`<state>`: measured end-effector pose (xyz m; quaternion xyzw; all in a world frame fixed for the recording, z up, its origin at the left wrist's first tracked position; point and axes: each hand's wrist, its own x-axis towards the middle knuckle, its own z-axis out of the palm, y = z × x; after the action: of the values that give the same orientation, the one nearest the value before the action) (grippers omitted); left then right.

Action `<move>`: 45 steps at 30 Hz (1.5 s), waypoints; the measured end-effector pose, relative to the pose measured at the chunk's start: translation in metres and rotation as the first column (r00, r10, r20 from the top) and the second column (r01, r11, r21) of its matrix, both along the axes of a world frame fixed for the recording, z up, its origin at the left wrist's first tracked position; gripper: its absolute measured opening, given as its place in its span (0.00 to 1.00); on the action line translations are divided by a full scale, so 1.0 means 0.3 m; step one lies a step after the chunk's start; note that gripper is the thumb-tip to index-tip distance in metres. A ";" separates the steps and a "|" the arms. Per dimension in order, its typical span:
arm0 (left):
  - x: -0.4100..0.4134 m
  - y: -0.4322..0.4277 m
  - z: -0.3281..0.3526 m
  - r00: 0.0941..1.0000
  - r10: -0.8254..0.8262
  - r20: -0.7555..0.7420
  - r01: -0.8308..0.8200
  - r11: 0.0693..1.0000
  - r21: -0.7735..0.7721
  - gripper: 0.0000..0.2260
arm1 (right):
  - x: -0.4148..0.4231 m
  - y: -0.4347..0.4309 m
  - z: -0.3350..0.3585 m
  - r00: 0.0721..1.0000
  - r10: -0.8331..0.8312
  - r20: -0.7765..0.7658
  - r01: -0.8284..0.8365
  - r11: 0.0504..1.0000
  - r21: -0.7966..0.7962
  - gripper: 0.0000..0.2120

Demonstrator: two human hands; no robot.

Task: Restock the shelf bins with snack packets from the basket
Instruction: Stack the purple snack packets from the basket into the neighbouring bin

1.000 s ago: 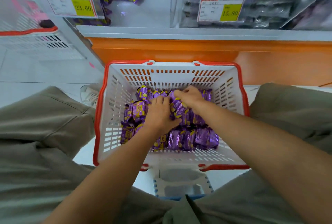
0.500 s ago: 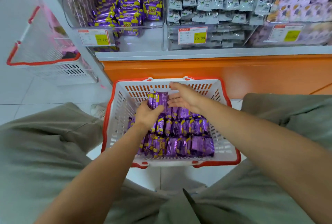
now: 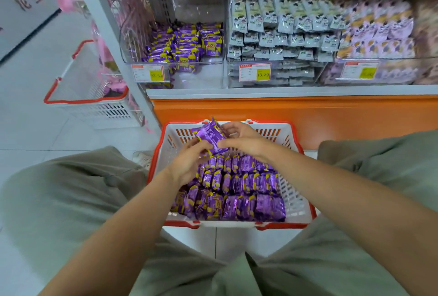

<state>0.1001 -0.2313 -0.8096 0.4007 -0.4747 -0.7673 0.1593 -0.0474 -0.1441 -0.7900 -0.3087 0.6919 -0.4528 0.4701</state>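
head view: olive trouser legs [image 3: 71, 201] fill the lower frame, cut off at the edges. between them a white slatted plastic basket [image 3: 227, 224] with a red rim holds rows of glossy purple foil packets [image 3: 246, 191], partly hidden by the forearms. over its far end, the left hand [image 3: 189, 163] and right hand [image 3: 246, 144] together grip a small stack [image 3: 211, 135] of these packets; count unclear. beyond, a clear shelf bin [image 3: 213, 68] holds matching packets behind a price label [image 3: 151, 74]. the bins at far right are blurred.

The basket [image 3: 298, 201] sits before the shelf bins [image 3: 173, 58], with another basket [image 3: 94, 103] at left.
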 end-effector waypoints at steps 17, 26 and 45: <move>-0.011 -0.012 0.018 0.993 0.088 -0.075 -0.081 0.992 0.094 0.16 | -0.004 0.010 0.035 1.000 0.022 -0.012 -0.023 1.000 -0.003 0.24; -0.093 0.036 -0.003 0.944 0.225 0.240 -0.185 0.967 -0.177 0.14 | 0.025 0.007 -0.024 1.000 -0.013 -0.023 0.013 1.000 -0.006 0.22; -0.028 -0.048 0.009 0.993 0.090 0.071 -0.092 0.995 0.025 0.13 | -0.079 0.050 -0.050 0.968 -0.247 -0.034 0.246 0.969 -0.015 0.13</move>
<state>0.0917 -0.2457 -0.8070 0.4508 -0.4503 -0.7513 0.1718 -0.0711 -0.1291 -0.8050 -0.2307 0.7307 -0.5058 0.3962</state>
